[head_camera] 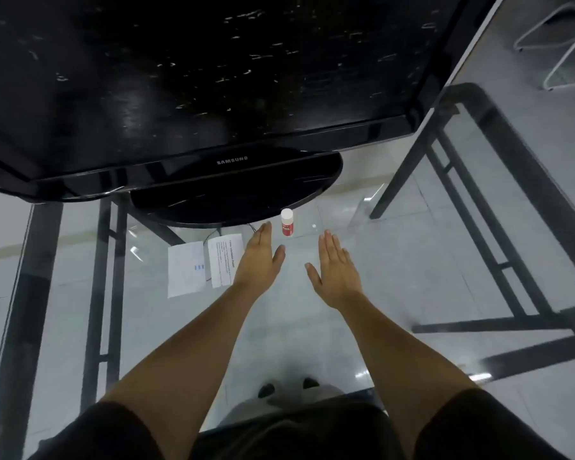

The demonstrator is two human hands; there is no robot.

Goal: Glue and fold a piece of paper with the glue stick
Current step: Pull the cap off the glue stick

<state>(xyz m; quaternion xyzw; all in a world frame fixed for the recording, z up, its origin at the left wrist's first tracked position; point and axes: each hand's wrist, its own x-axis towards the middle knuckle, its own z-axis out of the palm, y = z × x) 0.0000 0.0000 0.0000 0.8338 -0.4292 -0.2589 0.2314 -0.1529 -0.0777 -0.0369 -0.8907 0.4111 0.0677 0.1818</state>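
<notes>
A white glue stick (287,222) with a red label and white cap stands upright on the glass table (395,254), just in front of the monitor's base. A printed white paper (223,260) lies to its left, and a second white sheet (186,268) lies beside that one. My left hand (259,257) is held flat over the glass with fingers straight, its right edge near the printed paper and its fingertips close to the glue stick. My right hand (336,270) is also flat and holds nothing, to the right of the glue stick.
A large black Samsung monitor (213,78) on a round black base (236,197) fills the far half of the table. Black table frame bars (478,210) and a tiled floor show through the glass. A white wire stool frame (558,44) stands far right.
</notes>
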